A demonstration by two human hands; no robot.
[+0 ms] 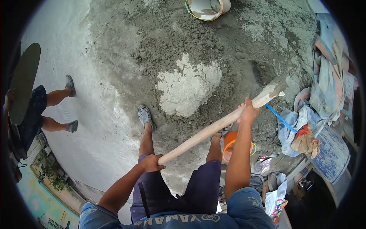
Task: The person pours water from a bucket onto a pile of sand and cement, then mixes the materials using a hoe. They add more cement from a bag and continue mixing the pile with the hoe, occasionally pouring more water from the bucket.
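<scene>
A long wooden-handled hoe (207,131) slants across in front of me, its thick end up to the right. My left hand (151,163) is closed around the handle's lower end, close to my thigh. Farther up, near the head, my right hand (248,111) grips the same handle. The dark blade (263,72) shows partly beyond the thick end, smeared with grey mix, and its edge is hard to make out. Ahead of my feet, a pale powder heap (187,87) lies on darker, clumpy grey sand mix (152,45).
A white bucket (207,8) lies tipped at the top. An orange bucket (229,145) stands beside my right leg. Sacks and cloths (328,84) are piled at right, with a blue strip (281,118) nearby. Another person's legs (57,98) are at left.
</scene>
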